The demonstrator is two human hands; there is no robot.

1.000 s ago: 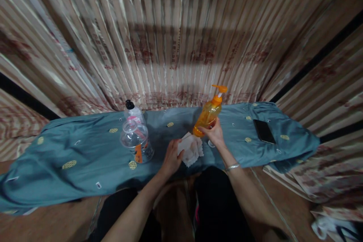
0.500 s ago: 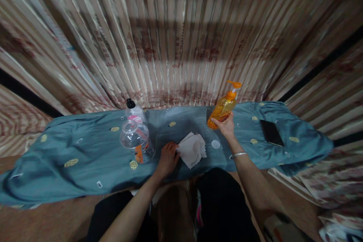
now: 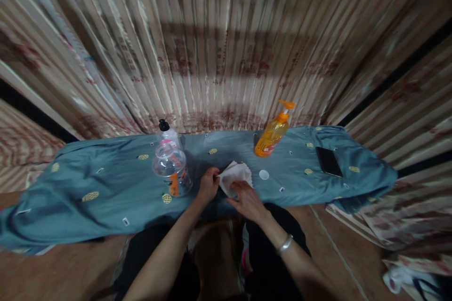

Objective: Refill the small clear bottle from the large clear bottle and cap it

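Moved off the orange pump bottle (image 3: 271, 138), the right hand (image 3: 247, 201) is being rested on the white cloth (image 3: 233, 173), its grip unclear. On the counter (image 3: 300, 186), near the white disc (image 3: 263, 175), the cloth is being pinched at its left corner by the left hand (image 3: 209, 185).

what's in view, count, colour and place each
pump bottle: 1, orange, back, right of centre
clear container: 1, transparent, left of centre
black-capped bottle: 1, whitish, behind clear container
cloth: 1, white, front centre
disc: 1, white, right of cloth
phone: 1, black, right end
cover: 1, teal, beneath these
curtains: count unclear, beige, back and sides
bars: 3, black, left and right
floor: 1, brown, below
bundle: 1, white, lower right
bracelet: 1, silver, right arm
legs: 2, black clothing, front
left hand: 1, bare, at cloth's left edge
right hand: 1, bare, on cloth
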